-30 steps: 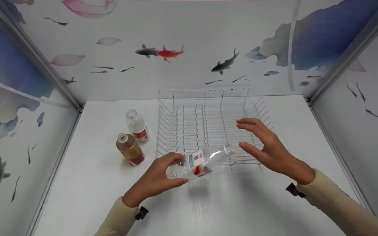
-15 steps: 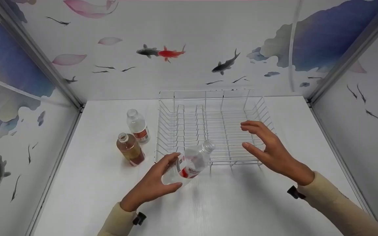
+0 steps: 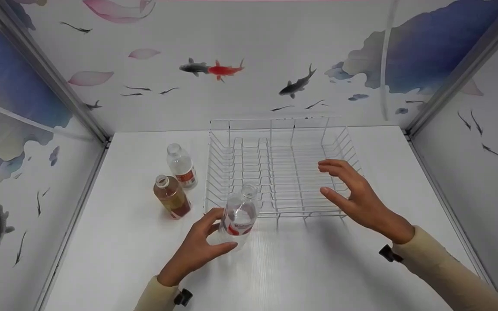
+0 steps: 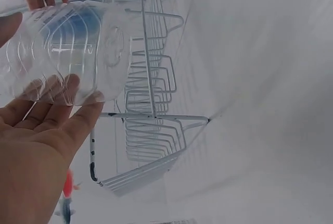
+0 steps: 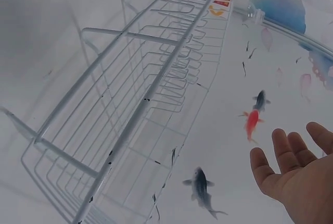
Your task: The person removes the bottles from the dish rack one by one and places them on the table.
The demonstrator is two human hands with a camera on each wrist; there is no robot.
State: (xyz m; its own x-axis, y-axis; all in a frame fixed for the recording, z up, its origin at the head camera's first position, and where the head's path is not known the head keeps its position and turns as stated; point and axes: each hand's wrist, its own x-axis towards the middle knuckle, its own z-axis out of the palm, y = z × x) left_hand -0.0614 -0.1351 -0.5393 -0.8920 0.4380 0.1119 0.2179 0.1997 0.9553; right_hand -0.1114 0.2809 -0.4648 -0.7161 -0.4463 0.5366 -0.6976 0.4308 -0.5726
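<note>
My left hand [image 3: 199, 246] grips a clear plastic bottle [image 3: 240, 216] with a red and white label. The bottle has no cap and leans, its neck toward the back, overlapping the rack's front edge in the head view. The left wrist view shows the fingers [image 4: 65, 122] along the side of its ribbed lower part, near the base. My right hand [image 3: 361, 201] hovers over the right side of a white wire dish rack [image 3: 318, 214]. Its fingers and thumb are spread apart and hold nothing, as the right wrist view [image 5: 299, 177] also shows.
To the left of the rack stand two uncapped bottles. One is clear with a red label [image 3: 182, 168], and in front of it is one holding brownish liquid [image 3: 171, 198]. Walls with fish prints [image 3: 296, 86] enclose the white table [image 3: 301, 268] at the back and sides.
My left hand has tilted the bottle up from lying sideways, swinging its neck from the right toward the left and back. The right hand has stayed nearly still.
</note>
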